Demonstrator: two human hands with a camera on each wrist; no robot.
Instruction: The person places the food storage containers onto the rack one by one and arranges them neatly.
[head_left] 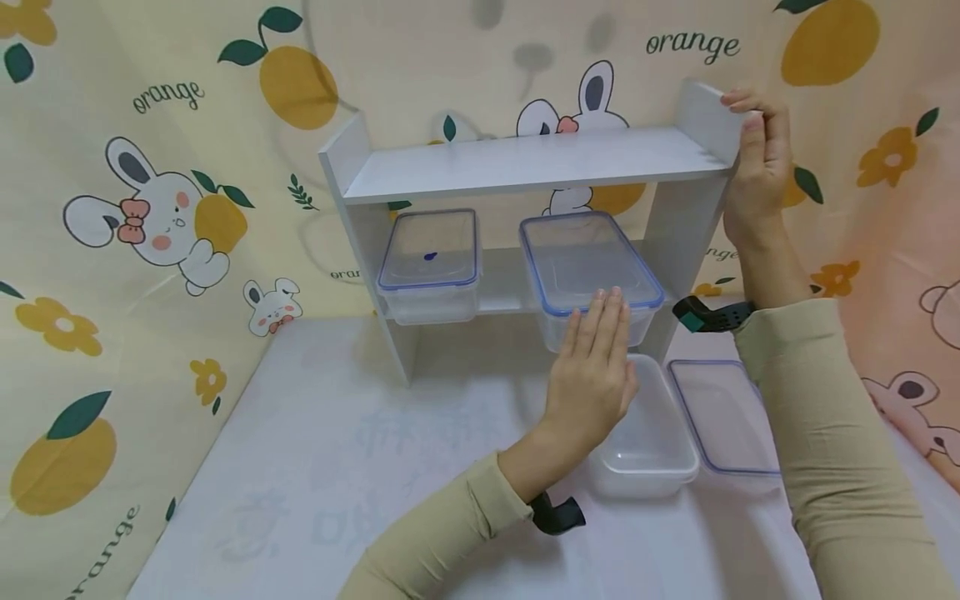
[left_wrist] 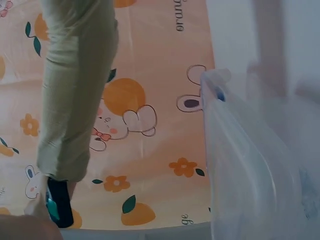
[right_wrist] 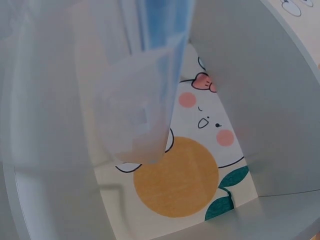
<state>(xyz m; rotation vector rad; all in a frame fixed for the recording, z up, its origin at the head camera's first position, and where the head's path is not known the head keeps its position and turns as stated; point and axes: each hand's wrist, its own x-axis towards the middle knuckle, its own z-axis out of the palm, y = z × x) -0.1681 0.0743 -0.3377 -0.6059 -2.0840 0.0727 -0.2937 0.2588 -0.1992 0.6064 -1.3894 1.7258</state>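
A white two-tier shelf [head_left: 525, 162] stands at the back of the table. My right hand [head_left: 759, 167] grips the top of its right side panel, fingers bent over the edge. My left hand [head_left: 588, 375], fingers straight and together, has its fingertips at the front edge of a clear food container with a blue-rimmed lid [head_left: 588, 254]. That container sits on the middle board at the right, its front jutting past the board. In the right wrist view a clear container [right_wrist: 137, 110] shows inside the shelf, beside the side panel [right_wrist: 250, 90].
Another lidded container [head_left: 429, 267] sits at the left of the same board. On the table, a lidless clear container [head_left: 648, 450] stands below my left hand, beside a container with a blue-rimmed lid [head_left: 723, 417]. Printed cloth [head_left: 180, 333] hangs behind and at the sides.
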